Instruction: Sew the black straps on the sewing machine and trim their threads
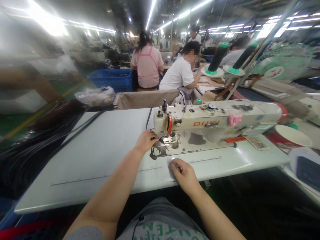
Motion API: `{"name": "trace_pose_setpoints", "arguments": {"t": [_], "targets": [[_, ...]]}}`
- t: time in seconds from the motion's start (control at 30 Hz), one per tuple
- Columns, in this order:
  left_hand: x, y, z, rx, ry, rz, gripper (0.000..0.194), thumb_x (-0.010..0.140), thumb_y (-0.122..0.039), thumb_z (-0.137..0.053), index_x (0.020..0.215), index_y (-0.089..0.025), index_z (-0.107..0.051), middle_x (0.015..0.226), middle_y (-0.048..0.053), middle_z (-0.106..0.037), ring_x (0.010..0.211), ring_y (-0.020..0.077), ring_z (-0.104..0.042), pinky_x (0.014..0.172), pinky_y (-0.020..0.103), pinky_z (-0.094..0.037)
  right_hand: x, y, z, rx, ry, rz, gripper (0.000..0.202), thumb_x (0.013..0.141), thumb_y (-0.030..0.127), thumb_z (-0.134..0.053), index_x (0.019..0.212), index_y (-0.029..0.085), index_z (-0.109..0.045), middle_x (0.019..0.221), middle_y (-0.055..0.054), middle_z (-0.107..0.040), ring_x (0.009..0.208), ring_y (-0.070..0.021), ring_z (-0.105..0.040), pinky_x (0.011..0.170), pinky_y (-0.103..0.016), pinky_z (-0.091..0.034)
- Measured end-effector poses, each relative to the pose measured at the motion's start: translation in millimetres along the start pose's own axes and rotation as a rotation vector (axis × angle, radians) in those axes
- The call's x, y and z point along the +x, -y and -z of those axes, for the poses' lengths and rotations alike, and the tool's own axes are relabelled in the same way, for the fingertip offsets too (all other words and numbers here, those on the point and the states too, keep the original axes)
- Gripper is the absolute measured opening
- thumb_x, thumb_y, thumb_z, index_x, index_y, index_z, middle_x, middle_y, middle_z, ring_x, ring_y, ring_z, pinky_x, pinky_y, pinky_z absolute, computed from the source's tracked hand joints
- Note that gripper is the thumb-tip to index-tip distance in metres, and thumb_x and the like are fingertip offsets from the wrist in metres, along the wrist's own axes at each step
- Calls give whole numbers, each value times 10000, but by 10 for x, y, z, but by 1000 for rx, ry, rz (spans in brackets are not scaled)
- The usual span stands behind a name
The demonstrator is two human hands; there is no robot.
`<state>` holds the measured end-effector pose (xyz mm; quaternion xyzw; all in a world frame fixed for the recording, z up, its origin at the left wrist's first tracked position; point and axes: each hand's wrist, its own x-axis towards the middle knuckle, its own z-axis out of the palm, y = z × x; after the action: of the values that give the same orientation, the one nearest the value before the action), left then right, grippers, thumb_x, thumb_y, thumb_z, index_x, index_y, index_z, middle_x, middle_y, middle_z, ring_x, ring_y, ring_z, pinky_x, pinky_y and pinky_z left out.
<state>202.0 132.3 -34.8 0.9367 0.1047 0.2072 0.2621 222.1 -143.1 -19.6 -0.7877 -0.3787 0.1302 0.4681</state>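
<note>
A cream sewing machine (212, 115) stands on a white worktable (107, 150), its needle end toward the left. My left hand (146, 141) is at the left edge of the worn metal bed (185, 145), fingers pinched together beside the presser foot (172, 134). Something small and dark shows at those fingertips; its kind is unclear. In front of the machine, my right hand (184, 175) rests low over the table with its fingers curled closed. A small, dull object peeks out between thumb and fingers, too small to name.
Long black strips (75, 130) hang over the table's left end. Behind it are a fabric-lined bin (147, 100) and a blue basket (112, 80). Two dark thread cones (218, 58) stand above the machine; a green fan (285, 63) is at right. Co-workers sit beyond.
</note>
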Motion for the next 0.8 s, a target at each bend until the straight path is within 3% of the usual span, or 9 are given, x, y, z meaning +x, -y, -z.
{"name": "trace_pose_setpoints", "arguments": {"t": [0.4,0.6,0.8], "targets": [[-211,-216,-35,-76,-2,153,122,829,-144,-733,883,-237,-791,953,8,-739,886,151,-697,822,258,-537,-9,32,7,20,-15,-8,177,918,290,-525,834,218,-663,677,20,-588,625,-149,-526,638,-248,-416],[-189,-271,-18,-70,-5,197,101,842,-147,-721,877,-221,-780,981,18,-721,888,152,-691,833,259,-547,-6,47,12,21,-3,-16,206,932,315,-512,831,221,-665,664,16,-563,635,-159,-526,627,-257,-418],[-310,-442,-92,-7,11,265,73,864,-202,-693,889,-214,-760,968,38,-686,826,161,-670,801,284,-559,1,56,17,29,-8,-22,213,925,326,-507,832,218,-665,675,3,-592,643,-166,-524,618,-264,-423]]}}
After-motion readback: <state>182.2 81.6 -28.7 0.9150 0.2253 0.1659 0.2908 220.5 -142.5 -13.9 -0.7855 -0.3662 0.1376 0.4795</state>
